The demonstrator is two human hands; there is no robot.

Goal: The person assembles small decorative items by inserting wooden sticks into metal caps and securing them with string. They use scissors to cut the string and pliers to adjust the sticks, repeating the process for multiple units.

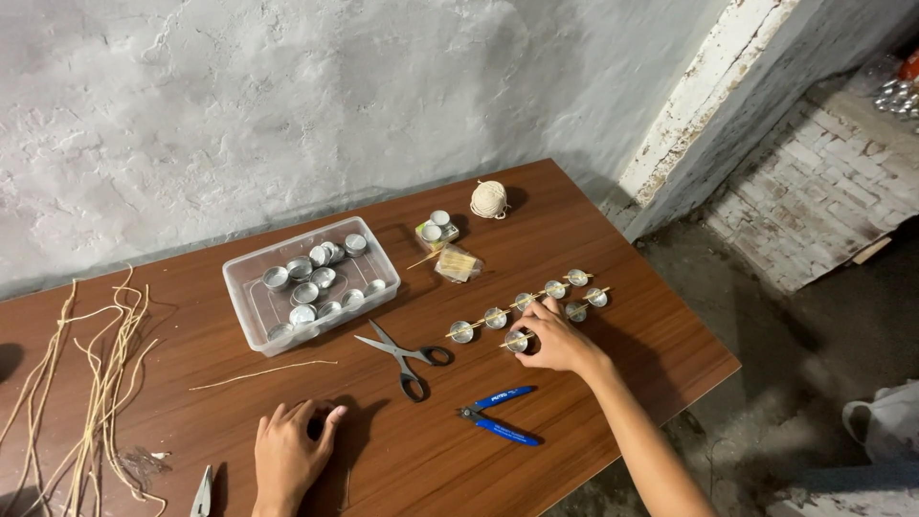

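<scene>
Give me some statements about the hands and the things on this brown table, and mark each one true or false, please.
1. The right hand touches a small metal cup with a thin stick across it. True.
2. The scissors lie inside the clear plastic tub. False: they lie on the table, in front of the tub.
3. The left hand holds the blue-handled pliers. False: the pliers lie apart from it, nearer the right hand.
4. A ball of pale string sits near the far edge. True.
5. The tub holds metal cups. True.
</scene>
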